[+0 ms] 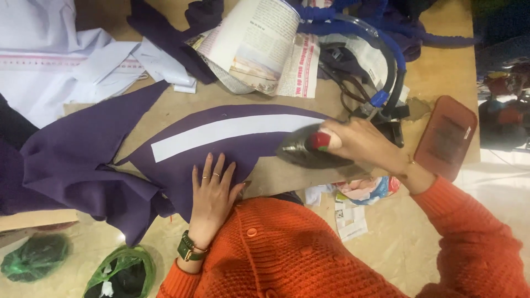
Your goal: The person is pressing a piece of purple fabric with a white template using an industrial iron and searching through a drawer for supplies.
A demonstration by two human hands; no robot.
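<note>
A curved piece of dark purple fabric point(182, 165) lies on the brown work surface with a long white strip point(221, 132) along its middle. My left hand point(212, 196) rests flat on the fabric's near edge, fingers spread, rings on two fingers and a watch on the wrist. My right hand point(359, 140) grips the handle of a metal iron point(309, 150), which sits at the right end of the white strip. Both arms wear an orange knitted sleeve.
More purple fabric point(66, 160) is heaped at left, white cloth point(49, 60) at the back left. A rolled newspaper point(259, 44), blue-wrapped hoses point(353, 27) and scissors point(337, 77) lie behind. A brown iron rest point(447, 135) sits right; green bags point(118, 273) on the floor.
</note>
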